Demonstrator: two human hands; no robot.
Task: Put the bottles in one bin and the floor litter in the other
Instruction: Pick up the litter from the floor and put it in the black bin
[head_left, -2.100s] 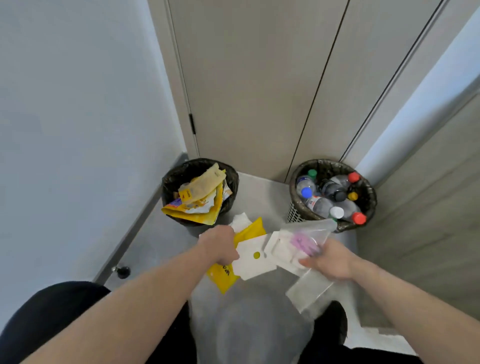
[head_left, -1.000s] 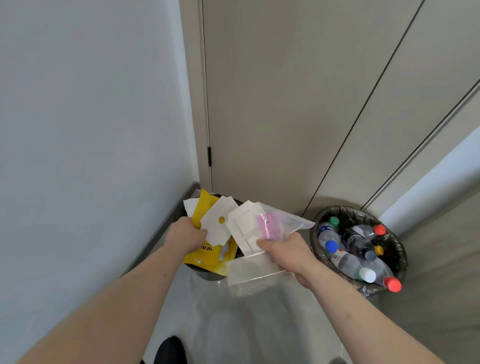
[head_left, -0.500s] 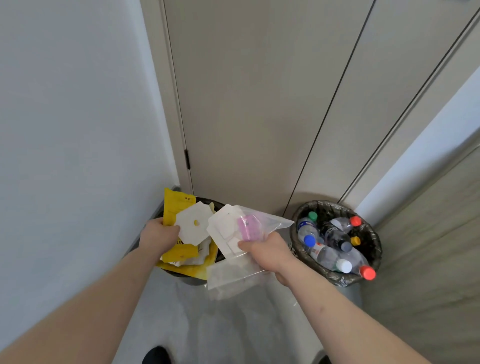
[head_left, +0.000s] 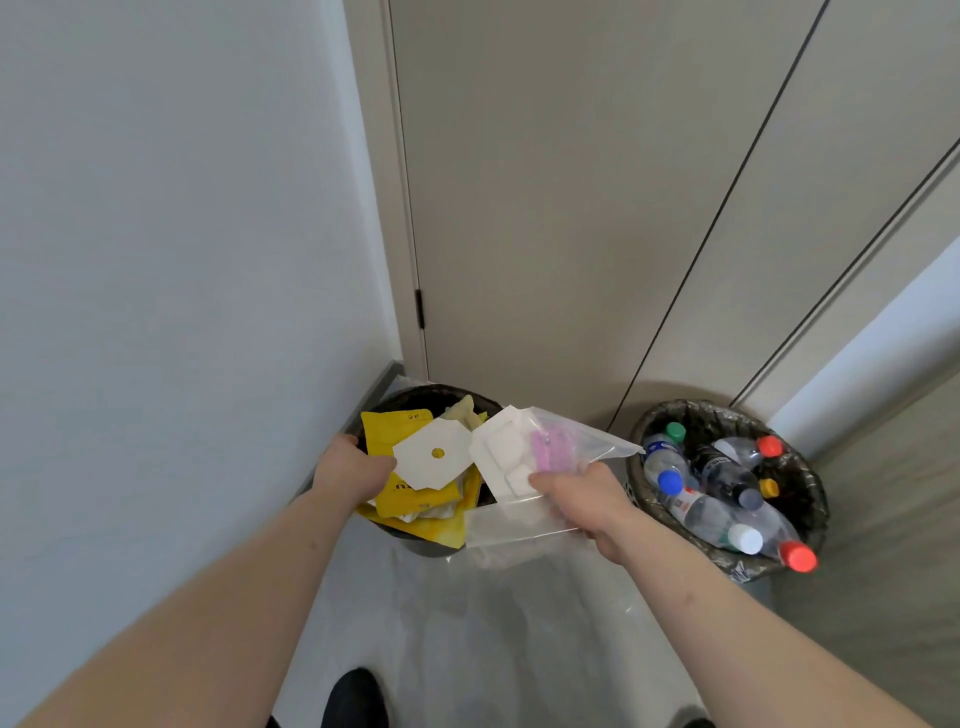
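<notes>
My left hand (head_left: 353, 470) grips a yellow pouch (head_left: 389, 431) and a white card with a yellow dot (head_left: 431, 462) over the left bin (head_left: 415, 397). That bin holds yellow and white wrappers. My right hand (head_left: 582, 493) holds a clear plastic bag with a pink item (head_left: 553, 449) and a white tray insert (head_left: 498, 452), at the left bin's right edge. The right bin (head_left: 810, 499), lined with a dark bag, holds several plastic bottles (head_left: 711, 514) with coloured caps.
Both bins stand against a beige door (head_left: 571, 208). A white wall (head_left: 156, 234) closes in the left side, and a wood panel (head_left: 893, 519) the right. Pale grey floor (head_left: 519, 649) lies between me and the bins. My dark shoe (head_left: 353, 696) shows at the bottom.
I have risen from a crouch over the floor and carried the litter up over the left bin. Both hands keep their hold on the pieces.
</notes>
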